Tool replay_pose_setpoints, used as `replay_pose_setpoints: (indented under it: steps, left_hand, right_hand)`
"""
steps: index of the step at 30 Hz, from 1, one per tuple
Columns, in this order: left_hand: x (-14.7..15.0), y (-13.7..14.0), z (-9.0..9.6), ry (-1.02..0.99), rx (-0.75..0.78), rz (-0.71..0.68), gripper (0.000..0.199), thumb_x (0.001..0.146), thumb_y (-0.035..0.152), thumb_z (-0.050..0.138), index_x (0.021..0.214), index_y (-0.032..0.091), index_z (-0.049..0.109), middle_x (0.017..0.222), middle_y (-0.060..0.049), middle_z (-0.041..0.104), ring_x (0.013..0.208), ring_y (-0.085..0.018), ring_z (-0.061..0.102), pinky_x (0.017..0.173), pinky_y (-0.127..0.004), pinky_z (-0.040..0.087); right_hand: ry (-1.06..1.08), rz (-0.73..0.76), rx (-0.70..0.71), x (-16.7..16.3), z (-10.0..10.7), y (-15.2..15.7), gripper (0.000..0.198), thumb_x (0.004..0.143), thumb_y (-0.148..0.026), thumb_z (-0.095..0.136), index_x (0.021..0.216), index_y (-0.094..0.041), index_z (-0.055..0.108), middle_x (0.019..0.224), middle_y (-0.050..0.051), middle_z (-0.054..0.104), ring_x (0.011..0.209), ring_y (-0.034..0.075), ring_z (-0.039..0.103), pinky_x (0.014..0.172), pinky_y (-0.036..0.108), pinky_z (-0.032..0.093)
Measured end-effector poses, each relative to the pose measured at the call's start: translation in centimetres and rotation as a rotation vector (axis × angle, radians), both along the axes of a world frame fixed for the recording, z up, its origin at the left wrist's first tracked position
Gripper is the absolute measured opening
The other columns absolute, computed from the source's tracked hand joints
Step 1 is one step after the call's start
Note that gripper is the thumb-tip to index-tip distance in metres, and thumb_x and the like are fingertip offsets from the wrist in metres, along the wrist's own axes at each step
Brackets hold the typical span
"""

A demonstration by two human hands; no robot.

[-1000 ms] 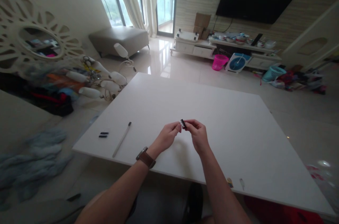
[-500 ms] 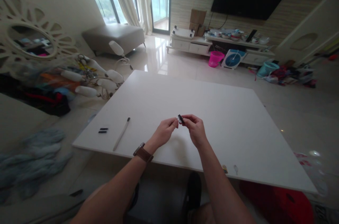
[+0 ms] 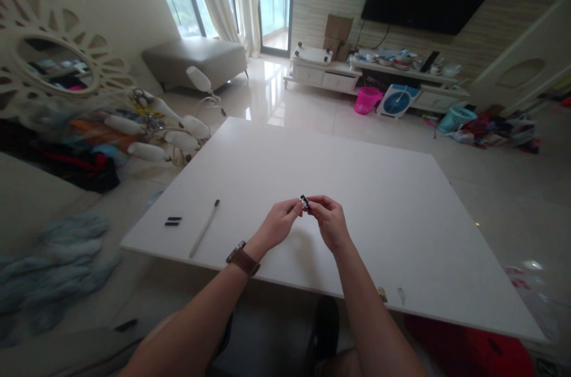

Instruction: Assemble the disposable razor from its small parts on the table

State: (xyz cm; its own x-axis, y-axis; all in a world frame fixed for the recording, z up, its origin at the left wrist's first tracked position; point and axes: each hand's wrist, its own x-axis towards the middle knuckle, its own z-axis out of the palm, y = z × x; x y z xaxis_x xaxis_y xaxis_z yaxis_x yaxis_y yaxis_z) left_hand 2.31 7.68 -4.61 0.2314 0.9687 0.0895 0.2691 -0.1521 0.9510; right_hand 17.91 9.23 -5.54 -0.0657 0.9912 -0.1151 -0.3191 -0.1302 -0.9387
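Note:
Above the white table (image 3: 339, 163), my left hand (image 3: 281, 221) and my right hand (image 3: 329, 219) meet at the fingertips. Between them they pinch a small black piece with a pale, shiny part (image 3: 304, 201); it is too small to name and partly covered by fingers. Both hands are closed on it. To the left lies a thin grey stick with a dark tip (image 3: 205, 228). Farther left are two short black strips (image 3: 172, 221) side by side. A brown-strapped watch (image 3: 243, 258) is on my left wrist.
Near the table's front edge, by my right forearm, lie a small yellowish item (image 3: 382, 294) and a small clear item (image 3: 401, 295). A chandelier with white shades (image 3: 182, 139) stands at the table's left side. Beyond are a pink basket (image 3: 368, 101) and a blue-and-white fan (image 3: 397, 101).
The small black piece has turned slightly between my fingers, showing more of its pale part. Both hands stay in nearly the same place; the whole view has shifted a little.

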Motion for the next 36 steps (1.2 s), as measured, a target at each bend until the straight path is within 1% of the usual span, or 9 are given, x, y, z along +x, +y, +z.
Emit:
replay_pose_setpoints:
  steps: [4, 11, 14, 16, 20, 24, 28, 32, 36]
  left_hand:
    - [0.0, -0.2, 0.2, -0.011, 0.006, 0.005, 0.042, 0.099, 0.048, 0.041, 0.074, 0.017, 0.055, 0.072, 0.0, 0.054, 0.07, -0.015, 0.046, 0.066, -0.027, 0.033]
    - [0.1, -1.5, 0.9, -0.008, 0.015, 0.026, 0.042, 0.099, 0.046, 0.041, 0.072, 0.017, 0.056, 0.066, 0.001, 0.049, 0.067, -0.014, 0.044, 0.064, -0.027, 0.031]
    - [0.0, -1.9, 1.0, -0.009, 0.015, 0.037, 0.042, 0.099, 0.046, 0.041, 0.072, 0.017, 0.056, 0.065, 0.001, 0.048, 0.066, -0.014, 0.044, 0.063, -0.027, 0.031]
    - [0.0, -2.0, 1.0, -0.012, 0.011, 0.041, 0.042, 0.098, 0.046, 0.041, 0.071, 0.017, 0.056, 0.065, 0.002, 0.047, 0.066, -0.014, 0.044, 0.063, -0.027, 0.031]
    - [-0.2, -1.5, 0.9, -0.012, 0.0, 0.052, 0.044, 0.098, 0.047, 0.04, 0.072, 0.017, 0.056, 0.064, 0.001, 0.047, 0.065, -0.014, 0.044, 0.063, -0.027, 0.031]
    - [-0.2, -0.7, 1.0, -0.004, -0.01, 0.065, 0.045, 0.098, 0.049, 0.038, 0.072, 0.017, 0.057, 0.065, 0.001, 0.047, 0.066, -0.015, 0.045, 0.063, -0.027, 0.031]
    - [0.0, -0.2, 0.9, -0.018, -0.022, 0.067, 0.046, 0.098, 0.05, 0.038, 0.072, 0.017, 0.058, 0.065, 0.001, 0.048, 0.065, -0.015, 0.045, 0.062, -0.027, 0.032]
    - [0.3, -0.1, 0.6, -0.038, -0.028, 0.055, 0.046, 0.099, 0.049, 0.038, 0.073, 0.017, 0.058, 0.064, 0.001, 0.048, 0.064, -0.014, 0.045, 0.062, -0.027, 0.032]
    - [0.5, -0.4, 0.4, -0.04, -0.021, 0.057, 0.046, 0.099, 0.049, 0.038, 0.073, 0.017, 0.058, 0.064, 0.001, 0.049, 0.064, -0.014, 0.047, 0.062, -0.027, 0.033]
  right_hand:
    - [0.001, -0.019, -0.007, -0.2, 0.1, -0.2, 0.019, 0.067, -0.027, 0.081, 0.084, -0.019, 0.077, 0.081, 0.003, 0.074, 0.074, 0.016, 0.064, 0.073, 0.031, 0.048]
    - [-0.003, -0.131, 0.02, -0.3, 0.0, -0.8, 0.037, 0.069, -0.03, 0.077, 0.105, -0.023, 0.076, 0.084, 0.0, 0.065, 0.076, 0.013, 0.061, 0.073, 0.03, 0.048]
    - [-0.033, -0.16, 0.057, -0.4, -0.1, -1.0, 0.031, 0.072, -0.033, 0.074, 0.101, -0.023, 0.075, 0.092, 0.003, 0.067, 0.08, 0.015, 0.06, 0.075, 0.031, 0.049]
    - [-0.035, -0.174, 0.052, -0.6, -0.3, -0.9, 0.027, 0.072, -0.034, 0.073, 0.096, -0.023, 0.074, 0.093, 0.003, 0.067, 0.082, 0.015, 0.06, 0.075, 0.031, 0.05]
    - [-0.027, -0.226, -0.04, -0.6, -0.7, -0.3, 0.026, 0.068, -0.035, 0.075, 0.091, -0.024, 0.07, 0.088, 0.001, 0.066, 0.081, 0.015, 0.062, 0.072, 0.029, 0.048]
    - [-0.023, -0.274, -0.102, -0.5, -1.2, 0.6, 0.028, 0.066, -0.033, 0.076, 0.091, -0.023, 0.067, 0.091, 0.002, 0.07, 0.084, 0.016, 0.064, 0.07, 0.027, 0.046]
    - [0.07, -0.298, -0.143, -0.7, -1.3, 1.1, 0.032, 0.063, -0.03, 0.08, 0.089, -0.022, 0.065, 0.091, 0.002, 0.075, 0.082, 0.016, 0.067, 0.07, 0.027, 0.046]
    - [0.198, -0.283, -0.125, -1.1, -1.1, 1.1, 0.034, 0.059, -0.024, 0.083, 0.083, -0.022, 0.059, 0.083, 0.0, 0.074, 0.076, 0.016, 0.07, 0.072, 0.028, 0.052]
    - [0.204, -0.279, -0.084, -1.4, -0.6, 0.6, 0.036, 0.061, -0.023, 0.083, 0.089, -0.023, 0.061, 0.08, 0.0, 0.074, 0.075, 0.017, 0.071, 0.074, 0.031, 0.056]
